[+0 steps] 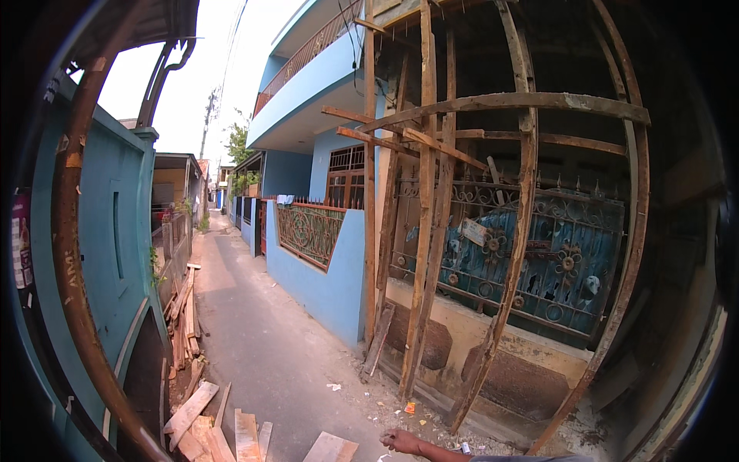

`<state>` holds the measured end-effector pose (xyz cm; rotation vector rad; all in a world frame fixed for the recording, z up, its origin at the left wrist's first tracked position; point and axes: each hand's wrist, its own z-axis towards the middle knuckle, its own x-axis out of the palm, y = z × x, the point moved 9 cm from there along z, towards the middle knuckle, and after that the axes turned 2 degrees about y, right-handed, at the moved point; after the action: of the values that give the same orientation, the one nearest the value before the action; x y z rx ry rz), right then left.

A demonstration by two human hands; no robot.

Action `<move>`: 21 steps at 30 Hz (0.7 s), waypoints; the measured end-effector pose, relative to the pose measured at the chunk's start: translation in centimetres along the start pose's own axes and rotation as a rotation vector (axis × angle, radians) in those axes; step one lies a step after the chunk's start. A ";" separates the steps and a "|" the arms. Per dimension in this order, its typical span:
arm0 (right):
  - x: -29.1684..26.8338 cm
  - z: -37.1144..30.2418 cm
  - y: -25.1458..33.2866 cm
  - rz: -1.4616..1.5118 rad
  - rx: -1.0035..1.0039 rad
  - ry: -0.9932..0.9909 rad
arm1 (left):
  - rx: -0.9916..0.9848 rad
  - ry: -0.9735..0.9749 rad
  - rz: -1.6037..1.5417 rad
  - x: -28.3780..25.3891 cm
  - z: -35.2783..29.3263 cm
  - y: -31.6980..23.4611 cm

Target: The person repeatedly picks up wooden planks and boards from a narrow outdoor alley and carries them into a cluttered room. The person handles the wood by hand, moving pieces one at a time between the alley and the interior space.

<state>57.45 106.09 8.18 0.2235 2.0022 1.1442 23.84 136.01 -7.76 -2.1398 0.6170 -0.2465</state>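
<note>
My right hand (399, 440) shows at the bottom edge, right of the middle, with its forearm coming in from the right. Its fingers look curled; whatever they hold, if anything, is too small to make out. Just left of it, a wide wooden board (331, 448) lies low in the lane. More cut planks (246, 436) lie farther left along the bottom edge. No part of my left hand shows.
A narrow paved lane (254, 308) runs ahead between a teal wall (92, 208) and a blue house (323, 285). Timber scaffolding poles (423, 231) stand at right before an iron fence (508, 262). Scrap wood (185, 316) lines the left side; litter (410, 407) dots the ground.
</note>
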 end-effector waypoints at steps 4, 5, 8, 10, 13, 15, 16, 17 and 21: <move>3.0 -2.8 -4.5 0.297 0.254 -0.001 | 0.098 0.171 0.047 4.0 3.4 -6.7; 4.0 -3.4 -5.8 0.318 0.305 0.009 | 0.116 0.210 0.056 4.8 4.1 -7.9; 4.9 -5.5 -6.0 0.442 0.344 -0.086 | 0.134 0.269 0.066 5.4 5.7 -10.1; 2.4 -6.9 -5.1 0.478 0.344 -0.178 | 0.126 0.306 0.083 6.1 6.4 -10.4; -5.8 -9.4 -0.8 0.484 0.239 -0.383 | 0.098 0.343 0.101 6.5 7.3 -9.7; -12.9 -12.6 5.2 0.510 0.142 -0.547 | 0.074 0.350 0.118 6.3 8.0 -8.9; -17.3 -14.5 6.8 0.513 0.080 -0.671 | 0.057 0.355 0.119 6.5 8.3 -8.4; -22.0 -16.8 8.4 0.573 -0.008 -0.768 | 0.041 0.364 0.126 7.1 8.3 -7.9; -38.0 -29.2 22.7 0.429 -0.350 -1.157 | 0.005 0.358 0.123 7.7 8.6 -7.1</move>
<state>56.70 81.17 54.93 0.9185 0.7352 1.1808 36.19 141.63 -7.63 -2.0584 0.9474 -0.5693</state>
